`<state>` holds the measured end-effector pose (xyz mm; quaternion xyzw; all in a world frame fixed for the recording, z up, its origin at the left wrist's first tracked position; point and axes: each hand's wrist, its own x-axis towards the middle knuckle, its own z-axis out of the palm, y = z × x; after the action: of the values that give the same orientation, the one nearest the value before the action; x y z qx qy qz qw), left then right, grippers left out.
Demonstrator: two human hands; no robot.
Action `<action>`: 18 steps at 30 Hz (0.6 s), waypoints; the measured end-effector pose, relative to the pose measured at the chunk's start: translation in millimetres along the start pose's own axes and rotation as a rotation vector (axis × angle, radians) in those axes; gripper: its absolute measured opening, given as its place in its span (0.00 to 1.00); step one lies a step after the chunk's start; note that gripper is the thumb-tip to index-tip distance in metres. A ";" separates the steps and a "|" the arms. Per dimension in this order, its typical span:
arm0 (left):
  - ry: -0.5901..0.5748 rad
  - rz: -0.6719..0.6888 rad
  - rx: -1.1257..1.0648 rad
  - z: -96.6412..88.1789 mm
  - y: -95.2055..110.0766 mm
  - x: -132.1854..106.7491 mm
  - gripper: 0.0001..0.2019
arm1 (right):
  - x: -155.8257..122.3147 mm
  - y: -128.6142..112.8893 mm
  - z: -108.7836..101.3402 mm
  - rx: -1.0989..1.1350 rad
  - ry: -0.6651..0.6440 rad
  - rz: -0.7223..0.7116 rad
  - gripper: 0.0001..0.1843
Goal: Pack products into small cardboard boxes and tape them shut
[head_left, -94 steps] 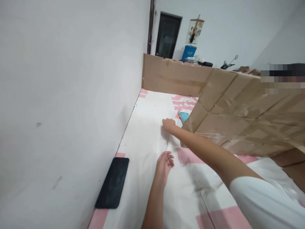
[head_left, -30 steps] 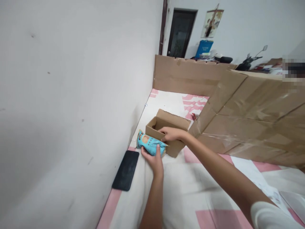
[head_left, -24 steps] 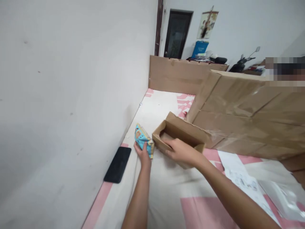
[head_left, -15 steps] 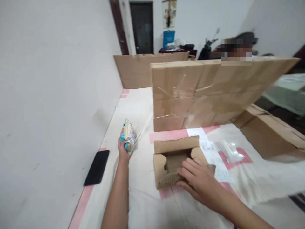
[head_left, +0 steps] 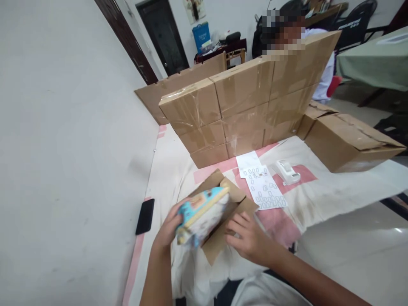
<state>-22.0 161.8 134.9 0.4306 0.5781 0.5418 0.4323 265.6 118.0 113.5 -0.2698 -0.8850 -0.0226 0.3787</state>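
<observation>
In the head view, my left hand (head_left: 170, 227) grips a plump blue, white and yellow packet (head_left: 204, 210), slightly blurred. The packet is tilted over the open top of a small cardboard box (head_left: 212, 250), hiding most of its inside. At the box's right side is my right hand (head_left: 247, 238), its fingers curled and closed at the edge of a flap. The box stands turned at an angle on the cloth-covered table.
A wall of taped cartons (head_left: 245, 127) stands behind the box. To the right lie printed paper sheets (head_left: 264, 187), a white device (head_left: 287, 172) and a larger carton (head_left: 344, 144). A black phone (head_left: 145, 216) lies by the wall. A person sits beyond the cartons.
My left hand has brought the packet rightward from the table's left side to over the small box. The box has been turned and now sits at an angle. The camera view has tilted.
</observation>
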 end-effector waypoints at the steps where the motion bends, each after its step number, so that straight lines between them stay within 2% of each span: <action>1: -0.147 -0.006 0.172 15.5 3.8 -1.7 0.17 | -1.5 -0.7 2.1 0.010 0.009 -0.009 0.13; 3: -0.554 0.046 0.786 51.7 5.2 -1.6 0.10 | -4.7 -1.6 6.9 0.025 0.017 -0.017 0.12; 5: -0.610 0.060 1.029 84.9 -1.0 0.2 0.03 | -7.7 -2.0 11.3 0.038 0.035 -0.019 0.11; 6: -0.600 0.065 1.108 97.2 -5.5 0.9 0.04 | -8.8 -2.0 12.8 0.044 0.044 -0.016 0.11; 8: -0.567 0.069 1.201 110.7 -12.5 1.3 0.06 | -10.3 -1.7 13.3 0.053 0.063 -0.001 0.11; 11: -0.595 0.123 1.315 109.6 -9.1 -1.9 0.02 | -12.4 -1.2 9.6 0.052 0.084 0.019 0.11; 15: -0.639 0.242 1.349 96.2 16.4 -14.9 0.14 | -18.0 -5.1 8.6 0.076 0.113 0.022 0.11; 18: -0.572 0.382 1.280 79.8 32.9 -26.1 0.17 | -18.3 -12.0 12.2 0.070 0.126 0.041 0.11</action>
<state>62.7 158.2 165.5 0.8174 0.5610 0.0297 0.1278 262.1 102.3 94.3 -0.2726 -0.8540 -0.0008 0.4432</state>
